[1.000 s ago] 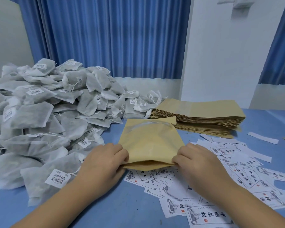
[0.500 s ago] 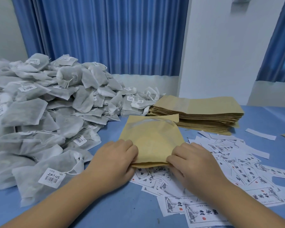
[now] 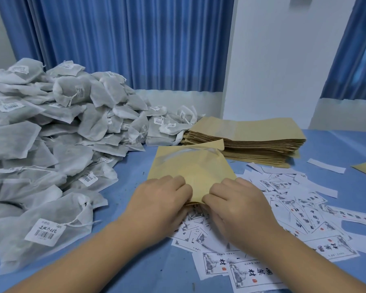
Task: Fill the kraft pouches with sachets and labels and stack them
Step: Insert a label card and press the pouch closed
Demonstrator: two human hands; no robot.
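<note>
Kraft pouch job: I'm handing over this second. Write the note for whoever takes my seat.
Left hand: pinches the near edge of the kraft pouch.
Right hand: pinches the same edge, close beside the left.
Things: the pouch lies on the blue table, its near end over the loose labels, which spread to the right. Sachet pile on the left. Stack of flat pouches behind the held one.
Done: the pouch looks slightly bulged; its contents cannot be seen.
Left: check it holds a sachet and label, set it aside, then work through the stack.
</note>
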